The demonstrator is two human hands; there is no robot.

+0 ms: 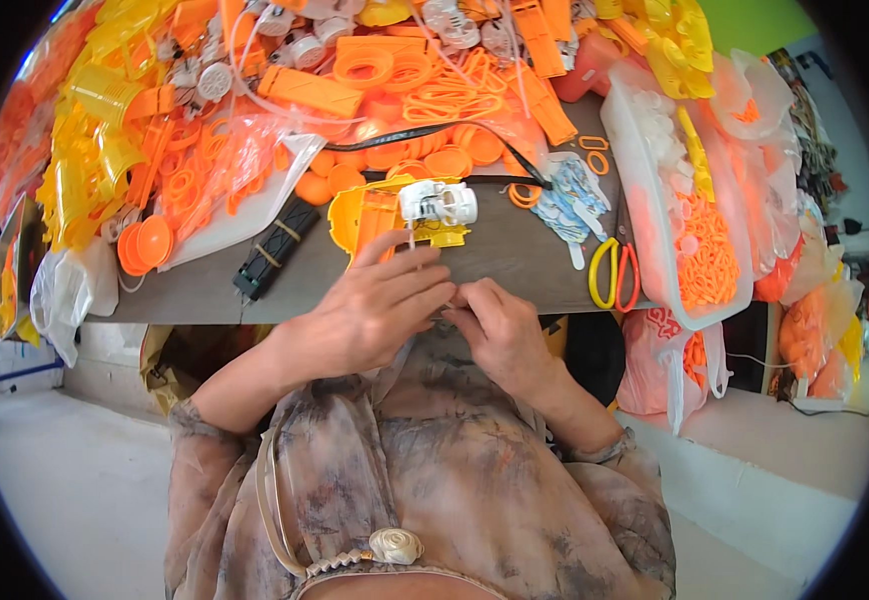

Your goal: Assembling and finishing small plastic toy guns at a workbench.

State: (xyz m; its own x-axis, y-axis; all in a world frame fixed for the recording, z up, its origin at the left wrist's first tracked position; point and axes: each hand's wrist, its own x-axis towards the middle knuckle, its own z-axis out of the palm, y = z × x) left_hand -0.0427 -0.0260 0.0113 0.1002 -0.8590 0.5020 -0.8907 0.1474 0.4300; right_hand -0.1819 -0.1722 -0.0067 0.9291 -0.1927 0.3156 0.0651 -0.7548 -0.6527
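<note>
My left hand [370, 305] and my right hand [500, 330] meet at the near edge of a dark table [205, 290], fingers pinched together on a small part that their fingers hide. A thin white wire [412, 240] rises from my left fingers to a small white plastic motor unit [439, 203]. That unit rests on a yellow and orange plastic toy housing [380, 215] just beyond my hands.
Heaps of orange and yellow plastic parts [255, 90] cover the far table. A black ribbed block [275, 247] lies at the left, yellow-and-orange scissors [615, 272] at the right. A clear bin of orange rings [705, 250] stands further right, and a black strap [435, 135] crosses the middle.
</note>
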